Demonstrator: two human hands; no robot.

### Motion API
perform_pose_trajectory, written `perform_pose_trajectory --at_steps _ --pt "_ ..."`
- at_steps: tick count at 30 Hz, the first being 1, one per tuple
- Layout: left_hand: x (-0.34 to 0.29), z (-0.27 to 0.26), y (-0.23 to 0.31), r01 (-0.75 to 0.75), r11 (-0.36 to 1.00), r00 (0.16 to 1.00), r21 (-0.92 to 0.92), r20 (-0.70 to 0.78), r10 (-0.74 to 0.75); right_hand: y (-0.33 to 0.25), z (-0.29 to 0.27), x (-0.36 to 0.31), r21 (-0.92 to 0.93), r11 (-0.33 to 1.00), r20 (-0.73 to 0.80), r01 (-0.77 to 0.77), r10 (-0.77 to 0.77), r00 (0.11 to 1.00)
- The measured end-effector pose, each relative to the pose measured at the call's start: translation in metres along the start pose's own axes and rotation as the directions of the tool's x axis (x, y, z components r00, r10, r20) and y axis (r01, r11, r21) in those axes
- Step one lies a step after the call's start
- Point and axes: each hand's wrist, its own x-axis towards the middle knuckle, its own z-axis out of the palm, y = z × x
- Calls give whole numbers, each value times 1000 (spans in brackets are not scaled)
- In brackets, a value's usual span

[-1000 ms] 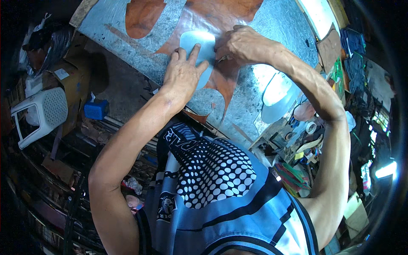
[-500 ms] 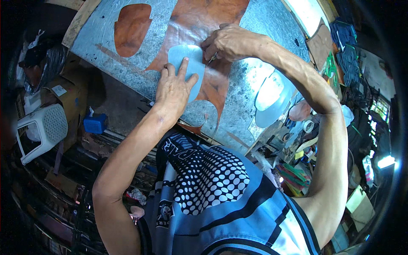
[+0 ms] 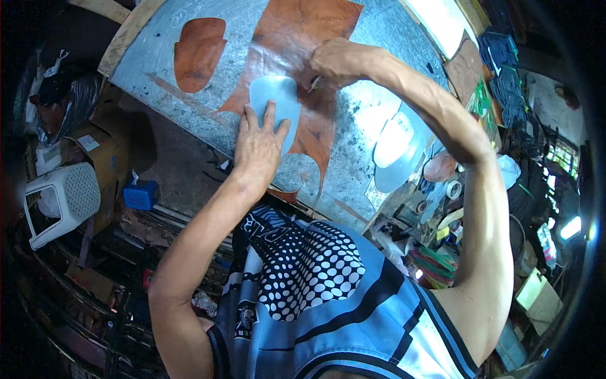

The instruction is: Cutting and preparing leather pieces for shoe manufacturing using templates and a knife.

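Hide (image 3: 309, 26), cutout (image 3: 199, 57), stool (image 3: 82, 192) — one each

Left fingers (image 3: 269, 117) lie spread on a pale plate (image 3: 274, 90) (rounded at its top) over brown leather (image 3: 306, 25)

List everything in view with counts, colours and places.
Table: 1, grey, ahead
Leather sheet: 1, brown, on table
Template: 1, pale blue-grey, on leather sheet
Cutout: 1, brown, table's upper left
Pale plates: count unclear, grey-white, table's right
Stool: 1, white, left
Cardboard box: 1, brown, beside stool
Small container: 1, blue, right of stool
Clutter: uncountable, mixed, both sides
Shirt: 1, blue-black-white, bottom
Slim tool: 1, colour unclear, in right hand
Left hand: 1, bare, fingers on template
Right hand: 1, bare, at leather sheet's right
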Motion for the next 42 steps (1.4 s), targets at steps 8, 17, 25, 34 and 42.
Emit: perform_pose_trajectory --at_steps 8,17,25,34,42 --pt "-2 9 9 84 991 996 -103 -13 -85 -57 56 22 388 919 -525 69 159 836" --pt "-4 8 6 73 996 997 -53 -4 -73 -61 57 40 307 949 -531 77 103 841" --pt "-3 7 2 54 992 995 -115 -74 -63 -73 48 41 186 979 -495 -80 164 853" --pt "0 8 0 59 996 998 -67 -12 -60 -67 47 42 154 987 -479 -42 112 871" --pt "-1 -3 -3 37 988 999 -152 -4 -38 -61 45 38 156 986 -433 -66 128 892"
